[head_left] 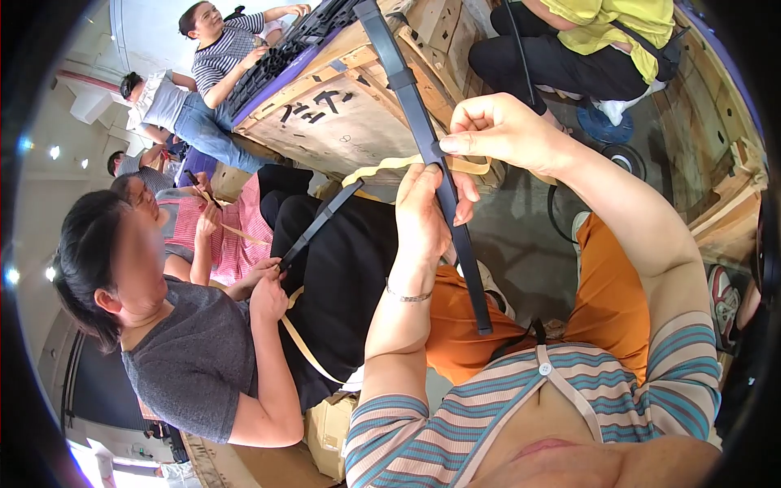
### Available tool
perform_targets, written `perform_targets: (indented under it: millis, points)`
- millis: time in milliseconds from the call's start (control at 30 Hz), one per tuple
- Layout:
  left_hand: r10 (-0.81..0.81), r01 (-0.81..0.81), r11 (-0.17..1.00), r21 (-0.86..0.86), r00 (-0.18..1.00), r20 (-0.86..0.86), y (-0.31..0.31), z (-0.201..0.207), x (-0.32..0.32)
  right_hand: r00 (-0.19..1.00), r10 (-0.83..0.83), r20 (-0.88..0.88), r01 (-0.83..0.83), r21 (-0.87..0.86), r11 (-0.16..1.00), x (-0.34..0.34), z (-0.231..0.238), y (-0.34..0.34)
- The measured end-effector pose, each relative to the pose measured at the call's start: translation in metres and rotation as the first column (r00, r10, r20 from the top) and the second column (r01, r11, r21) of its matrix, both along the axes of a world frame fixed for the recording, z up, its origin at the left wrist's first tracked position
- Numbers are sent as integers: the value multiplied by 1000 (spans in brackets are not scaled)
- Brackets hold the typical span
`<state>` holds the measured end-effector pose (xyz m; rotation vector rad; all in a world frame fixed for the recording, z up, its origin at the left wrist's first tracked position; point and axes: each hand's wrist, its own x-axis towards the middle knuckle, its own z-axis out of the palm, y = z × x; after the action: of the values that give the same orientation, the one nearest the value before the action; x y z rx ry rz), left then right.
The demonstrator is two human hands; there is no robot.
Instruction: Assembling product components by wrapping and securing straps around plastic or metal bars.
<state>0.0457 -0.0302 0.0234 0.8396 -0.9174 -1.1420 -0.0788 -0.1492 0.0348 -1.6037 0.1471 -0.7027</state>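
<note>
A long, narrow black bar (461, 236) with raised joints along its length slants from the top of the view down toward my lap. My left hand (421, 213) is closed around its middle, fingertips showing on the bar's right side. A wavy yellow strip (374, 169) crosses at the same spot and loops out to the right of the bar. My right hand (506, 134) is curled in a pinch just above that loop, its thumb tip against the bar's edge. What lies between those fingers is hidden.
At my left a person in a grey shirt holds a shorter black bar (319, 224) with a yellow strip. Ahead is a wooden crate (325, 130) with black parts (285, 49) piled on top. More crates (691, 154) stand at the right, near a seated person in yellow. Others work at far left.
</note>
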Motion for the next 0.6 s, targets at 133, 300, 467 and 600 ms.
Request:
perform_targets:
  millis: [133,300,467,600]
  points:
    - [-11,11,1000,-17,1000,-15,-1,-1,2,1000,23,-17,-23,29,999,-1,1,2]
    - [5,-5,1000,-16,1000,-24,1,0,2,1000,11,-15,-11,24,1000,2,0,3]
    - [-4,3,1000,-27,999,-34,1,0,3,1000,0,-9,0,30,1000,3,-1,4]
    - [-9,8,999,-37,1000,-22,1,-1,2,1000,-9,-17,10,47,999,4,0,6]
